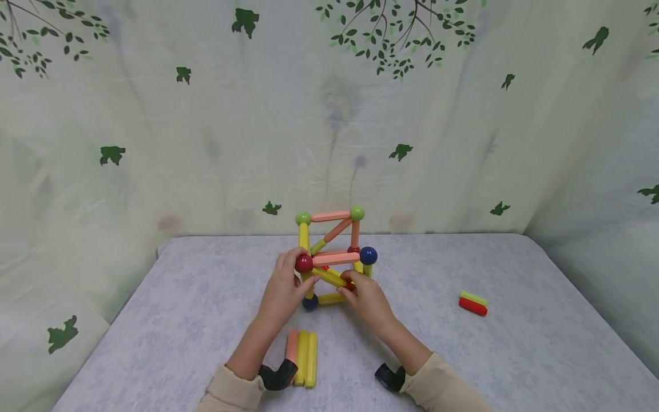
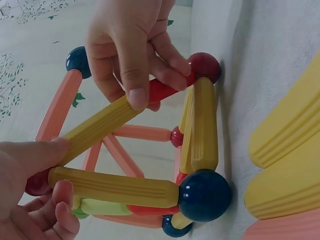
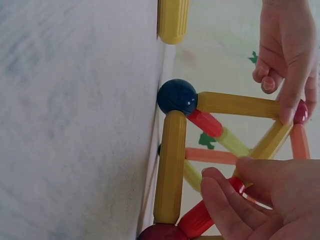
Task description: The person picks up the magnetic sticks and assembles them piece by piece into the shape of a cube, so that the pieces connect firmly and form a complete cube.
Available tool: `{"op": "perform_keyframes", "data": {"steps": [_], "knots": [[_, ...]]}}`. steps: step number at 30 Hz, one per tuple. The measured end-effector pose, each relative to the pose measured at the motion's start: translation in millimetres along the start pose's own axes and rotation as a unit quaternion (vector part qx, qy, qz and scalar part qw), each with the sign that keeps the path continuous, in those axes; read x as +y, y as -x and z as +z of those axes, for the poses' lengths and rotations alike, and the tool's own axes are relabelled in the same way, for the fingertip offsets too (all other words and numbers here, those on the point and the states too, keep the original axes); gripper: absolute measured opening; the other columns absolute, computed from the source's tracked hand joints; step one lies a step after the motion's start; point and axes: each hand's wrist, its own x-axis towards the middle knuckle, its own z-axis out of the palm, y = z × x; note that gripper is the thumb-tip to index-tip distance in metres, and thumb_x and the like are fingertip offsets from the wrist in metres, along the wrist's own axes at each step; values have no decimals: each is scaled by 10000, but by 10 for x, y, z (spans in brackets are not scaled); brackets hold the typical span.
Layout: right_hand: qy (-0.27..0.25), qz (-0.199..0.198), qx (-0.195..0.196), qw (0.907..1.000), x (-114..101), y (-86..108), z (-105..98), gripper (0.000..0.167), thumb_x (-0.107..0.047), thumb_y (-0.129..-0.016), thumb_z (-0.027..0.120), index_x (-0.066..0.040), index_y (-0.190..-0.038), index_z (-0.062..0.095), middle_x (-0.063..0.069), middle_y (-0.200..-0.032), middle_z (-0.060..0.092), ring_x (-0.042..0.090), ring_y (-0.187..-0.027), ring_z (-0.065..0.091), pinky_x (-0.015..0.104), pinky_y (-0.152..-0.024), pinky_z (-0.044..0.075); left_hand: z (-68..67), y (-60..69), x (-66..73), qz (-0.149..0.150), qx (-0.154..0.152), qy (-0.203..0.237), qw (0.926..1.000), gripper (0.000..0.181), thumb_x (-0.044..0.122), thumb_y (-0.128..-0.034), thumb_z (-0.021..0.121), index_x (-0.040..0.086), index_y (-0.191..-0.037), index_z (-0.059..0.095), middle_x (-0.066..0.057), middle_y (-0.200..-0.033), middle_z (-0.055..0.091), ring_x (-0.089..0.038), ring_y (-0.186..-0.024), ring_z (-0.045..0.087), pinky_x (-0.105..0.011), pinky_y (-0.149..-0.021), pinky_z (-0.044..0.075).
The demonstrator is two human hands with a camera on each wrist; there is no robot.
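A frame of magnetic building sticks and balls stands on the table, with green balls at its top and blue and red balls lower down. My left hand [image 1: 280, 286] holds the red ball [image 1: 304, 263] at the near upper left corner, its thumb against the end of a yellow stick [image 2: 100, 127]. My right hand [image 1: 370, 300] pinches the slanting diagonal where that yellow stick meets a red stick [image 3: 197, 220]. The diagonal runs down to a red ball [image 2: 205, 66] at the base. A blue ball [image 2: 205, 195] marks the near lower left corner. Fingers partly hide the joint.
Two yellow sticks [image 1: 307, 360] and a pink stick [image 1: 292, 346] lie side by side in front of the frame, near the left sleeve. Off to the right lie a short light green stick [image 1: 473, 298] and a red stick [image 1: 472, 307]. A leaf-patterned curtain [image 1: 231, 143] hangs behind the table.
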Motion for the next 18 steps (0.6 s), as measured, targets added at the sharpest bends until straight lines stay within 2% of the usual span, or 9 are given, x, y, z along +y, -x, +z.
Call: {"op": "perform_keyframes", "data": {"steps": [8,11,14,16,18], "knots": [[-182,106,86,9997,9,2,29,232,-62,-809,664,-31,-1029,599,82,-945,607,137,-756,577,211,-648,499,28,2,6,-85,32,218,9997,548,70,-765,710,106,-1210,392,-74,-989,531,-140,-622,490,-219,-531,457],[-249,-66,109,9996,-2,27,-11,244,-49,-816,652,-20,-1049,586,83,-954,589,115,-749,584,183,-635,491,30,1,9,-95,31,311,9995,538,63,-773,702,108,-1210,390,-78,-982,538,-137,-613,497,-218,-524,458],[-122,-883,729,9933,2,66,-119,208,-42,-793,672,-24,-983,590,59,-881,572,96,-721,563,174,-605,478,31,-2,11,-119,18,348,9993,531,68,-781,694,114,-1213,387,-75,-976,541,-134,-607,500,-218,-522,458],[114,-1501,1432,9782,28,84,-212,263,-26,-748,707,-21,-967,560,70,-879,538,136,-758,535,225,-625,476,32,-4,11,-143,1,363,9992,528,75,-786,691,117,-1216,386,-71,-977,543,-131,-604,501,-217,-523,458],[307,-1781,1942,9642,71,77,-302,366,-30,-730,722,-40,-1034,518,102,-950,495,196,-853,490,303,-670,476,32,-6,8,-173,7,368,9992,522,82,-791,686,121,-1217,387,-67,-977,545,-130,-602,503,-215,-525,459]]}}
